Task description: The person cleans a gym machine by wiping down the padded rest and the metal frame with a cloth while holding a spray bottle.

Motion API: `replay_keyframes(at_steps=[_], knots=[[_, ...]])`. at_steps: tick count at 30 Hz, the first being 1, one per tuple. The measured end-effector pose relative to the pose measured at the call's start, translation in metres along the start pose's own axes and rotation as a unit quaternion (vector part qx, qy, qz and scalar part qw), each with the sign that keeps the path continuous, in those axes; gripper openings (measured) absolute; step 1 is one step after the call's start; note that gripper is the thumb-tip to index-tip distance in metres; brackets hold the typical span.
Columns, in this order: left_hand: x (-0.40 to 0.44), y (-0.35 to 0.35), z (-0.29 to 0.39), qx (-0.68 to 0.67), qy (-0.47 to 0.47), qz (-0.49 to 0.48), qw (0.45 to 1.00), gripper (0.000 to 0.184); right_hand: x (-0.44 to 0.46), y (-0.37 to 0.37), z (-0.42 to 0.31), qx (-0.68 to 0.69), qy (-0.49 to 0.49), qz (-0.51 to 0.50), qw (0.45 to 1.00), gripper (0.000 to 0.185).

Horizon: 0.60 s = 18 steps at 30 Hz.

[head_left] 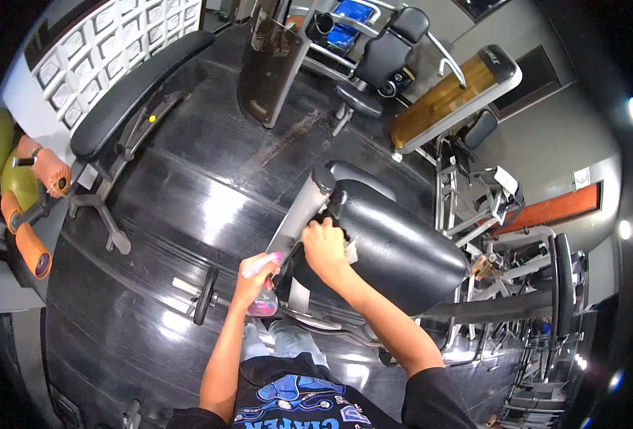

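Observation:
My left hand (248, 284) is wrapped round a spray bottle (263, 306) with a pink and white trigger head and pink liquid low in its clear body. It is held beside the grey metal post (301, 211) of a bench machine. My right hand (324, 247) is closed at the near end of a black padded seat (395, 239), by the top of the post. A bit of whitish cloth (351, 252) sticks out from under that hand; the rest of it is hidden.
A long black bench (138, 93) stands at the left, near orange rollers (32, 250). Ahead is a seated machine (384, 61) with an amber shroud (445, 100). A barbell-like bar with a dark plate (206, 294) lies left of my legs. More gym machines line the right.

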<state>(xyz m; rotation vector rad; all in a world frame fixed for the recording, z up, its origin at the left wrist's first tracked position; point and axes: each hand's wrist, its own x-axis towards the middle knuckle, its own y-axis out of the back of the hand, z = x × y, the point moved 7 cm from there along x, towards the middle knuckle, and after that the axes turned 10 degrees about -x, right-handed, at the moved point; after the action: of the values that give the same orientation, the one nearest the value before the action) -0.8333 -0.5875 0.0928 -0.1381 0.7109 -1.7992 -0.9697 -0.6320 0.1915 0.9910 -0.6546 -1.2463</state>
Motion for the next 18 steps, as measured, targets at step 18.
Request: replay_keyframes(at_steps=[18], knots=[[-0.021, 0.028, 0.003, -0.069, -0.004, 0.064, 0.996, 0.015, -0.01, -0.043, -0.059, -0.076, 0.121, -0.107, 0.984, 0.01]])
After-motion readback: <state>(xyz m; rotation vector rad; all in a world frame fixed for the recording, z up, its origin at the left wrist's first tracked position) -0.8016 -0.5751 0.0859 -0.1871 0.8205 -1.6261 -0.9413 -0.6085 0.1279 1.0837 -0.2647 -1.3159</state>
